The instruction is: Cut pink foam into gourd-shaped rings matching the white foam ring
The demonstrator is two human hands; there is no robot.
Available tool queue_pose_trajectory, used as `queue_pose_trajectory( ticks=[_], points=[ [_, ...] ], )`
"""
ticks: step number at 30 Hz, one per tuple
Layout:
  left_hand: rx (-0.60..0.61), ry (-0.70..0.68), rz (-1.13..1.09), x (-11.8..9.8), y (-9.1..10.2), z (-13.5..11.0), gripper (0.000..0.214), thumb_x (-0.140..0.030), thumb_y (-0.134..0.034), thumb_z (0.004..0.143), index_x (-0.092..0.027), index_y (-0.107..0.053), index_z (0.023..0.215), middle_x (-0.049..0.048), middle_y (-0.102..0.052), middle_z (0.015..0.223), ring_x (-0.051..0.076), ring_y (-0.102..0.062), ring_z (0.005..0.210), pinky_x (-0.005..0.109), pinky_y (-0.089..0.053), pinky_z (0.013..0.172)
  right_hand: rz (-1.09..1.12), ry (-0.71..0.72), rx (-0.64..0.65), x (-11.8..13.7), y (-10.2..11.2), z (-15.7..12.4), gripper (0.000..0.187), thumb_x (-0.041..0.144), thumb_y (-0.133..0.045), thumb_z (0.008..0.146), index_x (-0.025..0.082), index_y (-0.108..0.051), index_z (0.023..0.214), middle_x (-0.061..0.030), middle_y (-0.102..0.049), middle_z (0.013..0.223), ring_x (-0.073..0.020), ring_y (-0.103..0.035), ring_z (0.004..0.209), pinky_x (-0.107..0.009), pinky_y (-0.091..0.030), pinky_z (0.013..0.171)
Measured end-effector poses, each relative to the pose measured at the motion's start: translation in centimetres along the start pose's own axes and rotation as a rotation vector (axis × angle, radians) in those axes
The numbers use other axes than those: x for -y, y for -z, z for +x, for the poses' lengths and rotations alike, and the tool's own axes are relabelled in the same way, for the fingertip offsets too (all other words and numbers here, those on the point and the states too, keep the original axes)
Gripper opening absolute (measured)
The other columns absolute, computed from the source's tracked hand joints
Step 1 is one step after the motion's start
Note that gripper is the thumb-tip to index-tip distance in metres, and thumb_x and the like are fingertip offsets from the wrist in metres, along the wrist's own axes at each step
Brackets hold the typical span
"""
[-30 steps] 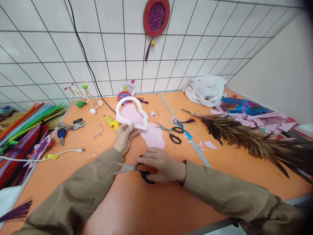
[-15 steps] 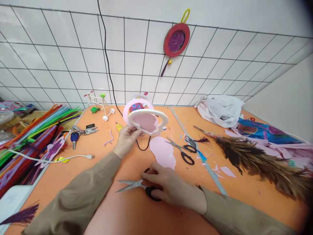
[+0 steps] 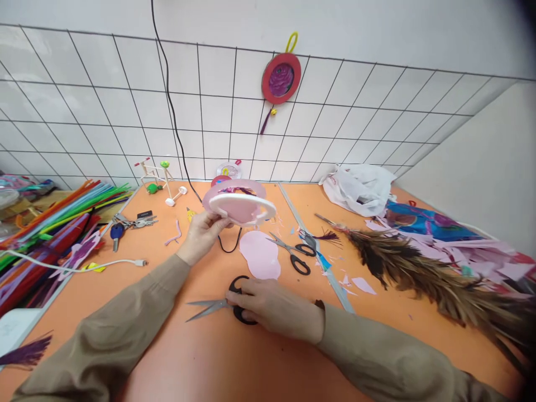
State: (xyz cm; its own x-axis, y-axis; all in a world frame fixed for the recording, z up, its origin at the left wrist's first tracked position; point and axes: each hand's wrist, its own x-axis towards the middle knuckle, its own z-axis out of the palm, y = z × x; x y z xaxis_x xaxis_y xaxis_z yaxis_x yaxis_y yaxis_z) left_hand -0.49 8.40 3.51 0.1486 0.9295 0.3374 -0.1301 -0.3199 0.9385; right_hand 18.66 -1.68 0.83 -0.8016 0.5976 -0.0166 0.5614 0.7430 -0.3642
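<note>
My left hand [image 3: 205, 234] pinches a ring piece: a thick white ring [image 3: 269, 211] with a pink ring [image 3: 210, 194] tilted behind it, raised above the orange table. Inside the white ring shows a pink sheet with an uneven edge. Lower down, my right hand [image 3: 274, 310] closes over the black handles of a pair of scissors [image 3: 220, 304]. Their blades are spread and point left. A pink rounded cutout [image 3: 260, 257] lies flat just above my right hand. Beside it rests a second pair of black-handled scissors [image 3: 294, 250], also spread.
Colourful pipe cleaners [image 3: 79, 218] are heaped at the left, near keys [image 3: 144, 222] and a white cable [image 3: 121, 264]. Brown feathers [image 3: 402, 259], a white plastic bag [image 3: 358, 188] and pink scraps [image 3: 363, 285] lie to the right. A red round ornament [image 3: 281, 78] hangs on the wall grid.
The view has turned a little to the right, shifting everything leftward. The rings have tipped, with the pink one leaning flatter. My right hand has shifted on the scissors' handles, showing more of the upper loop.
</note>
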Motion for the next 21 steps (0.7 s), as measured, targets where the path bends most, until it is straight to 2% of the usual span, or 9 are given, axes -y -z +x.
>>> queue_pose_trajectory(
  ticks=[5,11,13,15,16,17,18,20,21],
  points=[
    [0.029,0.087,-0.041,-0.5,-1.1,-0.7,0.036,-0.046,-0.081,0.065,-0.014,-0.066,0.073,0.0054,-0.074,0.07,0.022,-0.073,0.069,0.038,-0.061,0.075,0.074,-0.05,-0.034,-0.5,-0.8,0.0,0.028,0.017,-0.058,0.086,0.022,-0.07,0.111,-0.0016,-0.057,0.082,-0.0133,-0.05,0.068,-0.024,-0.033,0.057],
    [0.078,0.158,-0.06,-0.5,-1.7,-1.5,0.036,-0.045,-0.081,0.065,-0.013,-0.066,0.073,0.0049,-0.072,0.069,0.02,-0.072,0.065,0.035,-0.061,0.069,0.251,0.042,-0.05,-0.1,-0.1,-0.5,0.023,0.02,-0.055,0.092,0.023,-0.073,0.105,-0.0016,-0.063,0.078,-0.0137,-0.056,0.067,-0.024,-0.039,0.057],
    [0.089,0.162,-0.055,-0.5,-1.6,-1.6,0.035,-0.044,-0.081,0.066,-0.013,-0.066,0.073,0.0047,-0.073,0.069,0.019,-0.071,0.065,0.034,-0.061,0.068,0.295,0.107,-0.237,0.3,1.0,-1.1,0.024,0.023,-0.05,0.095,0.021,-0.074,0.098,-0.0017,-0.062,0.071,-0.0136,-0.054,0.06,-0.025,-0.041,0.054],
    [0.1,0.16,-0.043,-0.6,-1.4,-1.5,0.033,-0.042,-0.082,0.065,-0.014,-0.066,0.073,0.0047,-0.073,0.07,0.019,-0.071,0.066,0.034,-0.06,0.068,0.297,0.105,-0.662,0.3,2.7,-1.8,0.019,0.028,-0.055,0.093,0.021,-0.071,0.098,0.0,-0.058,0.064,-0.013,-0.05,0.053,-0.026,-0.042,0.051],
    [0.103,0.156,-0.036,-0.7,-1.3,-1.5,0.032,-0.04,-0.082,0.065,-0.014,-0.066,0.073,0.0044,-0.073,0.07,0.019,-0.071,0.066,0.034,-0.06,0.069,0.255,0.078,-0.85,0.0,3.7,-2.0,0.02,0.027,-0.057,0.092,0.024,-0.068,0.108,0.0003,-0.059,0.067,-0.0134,-0.052,0.056,-0.026,-0.044,0.054],
    [0.107,0.15,-0.03,-0.8,-1.2,-1.4,0.03,-0.039,-0.083,0.065,-0.014,-0.067,0.073,0.0041,-0.073,0.07,0.019,-0.07,0.066,0.034,-0.059,0.069,0.188,0.072,-1.013,-0.4,4.8,-2.1,0.033,0.031,-0.062,0.09,0.027,-0.062,0.123,-0.0029,-0.064,0.081,-0.0164,-0.058,0.069,-0.03,-0.049,0.064],
    [0.111,0.143,-0.024,-0.9,-1.1,-1.3,0.029,-0.038,-0.083,0.064,-0.015,-0.068,0.073,0.0038,-0.073,0.07,0.019,-0.07,0.067,0.033,-0.059,0.07,0.144,0.055,-1.068,-0.9,5.8,-2.1,0.055,0.042,-0.068,0.085,0.029,-0.053,0.136,-0.0087,-0.065,0.107,-0.0222,-0.062,0.092,-0.036,-0.052,0.077],
    [0.115,0.129,-0.013,-1.1,-0.8,-1.1,0.025,-0.035,-0.082,0.065,-0.015,-0.07,0.073,0.0031,-0.073,0.07,0.017,-0.069,0.067,0.032,-0.057,0.071,0.253,0.006,-0.962,-2.2,7.7,-1.7,0.093,0.062,-0.072,0.073,0.033,-0.031,0.151,-0.0124,-0.041,0.149,-0.0315,-0.048,0.129,-0.046,-0.048,0.098],
    [0.118,0.12,-0.001,-1.1,-0.7,-1.0,0.023,-0.034,-0.081,0.066,-0.015,-0.071,0.073,0.003,-0.073,0.07,0.017,-0.068,0.067,0.031,-0.056,0.071,0.357,0.003,-0.9,-2.7,8.3,-1.3,0.096,0.065,-0.07,0.072,0.035,-0.026,0.152,-0.0106,-0.034,0.155,-0.0324,-0.042,0.136,-0.049,-0.044,0.103]
  ],
)
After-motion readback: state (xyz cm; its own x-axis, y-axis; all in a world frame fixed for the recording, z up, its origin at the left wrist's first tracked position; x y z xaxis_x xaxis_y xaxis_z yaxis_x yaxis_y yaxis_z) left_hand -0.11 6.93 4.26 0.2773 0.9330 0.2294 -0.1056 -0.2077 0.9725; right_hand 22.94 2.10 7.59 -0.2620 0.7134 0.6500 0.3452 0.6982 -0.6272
